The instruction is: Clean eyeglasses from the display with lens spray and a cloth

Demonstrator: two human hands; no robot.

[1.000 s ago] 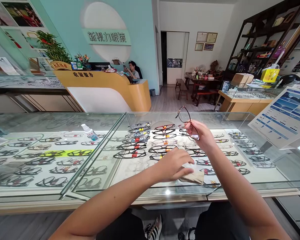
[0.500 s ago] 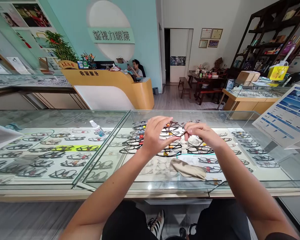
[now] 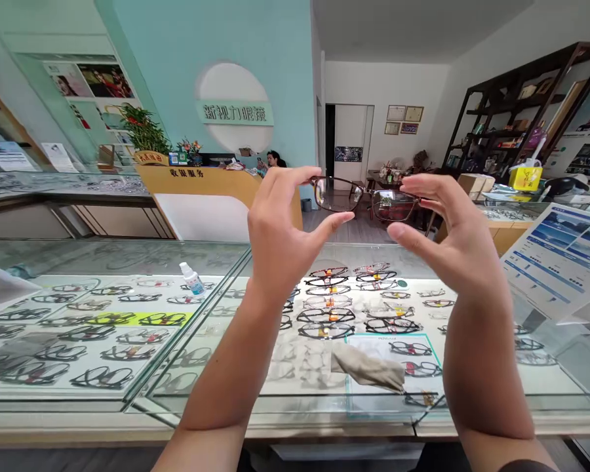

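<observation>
A pair of dark-framed eyeglasses point(image 3: 367, 192) is held up in front of me, above the glass counter, its lenses facing along my line of sight. My left hand point(image 3: 288, 213) grips its left end with the fingers, the thumb pointing in below the left lens. My right hand point(image 3: 452, 229) has its fingers at the right end, with the thumb below the right lens. Underneath, on the counter top, lies a crumpled beige cloth point(image 3: 368, 368). Rows of eyeglasses point(image 3: 327, 314) sit in the display case below my hands.
A white spray bottle point(image 3: 191, 278) stands on the counter to the left. At the right is a tilted printed sign point(image 3: 553, 262). Beyond the glass case point(image 3: 216, 252) are a wooden reception desk point(image 3: 216, 187) and a seated person point(image 3: 274, 159).
Both hands have risen from low over the counter, lifting the eyeglasses and spreading to its two ends. The view has tilted upward.
</observation>
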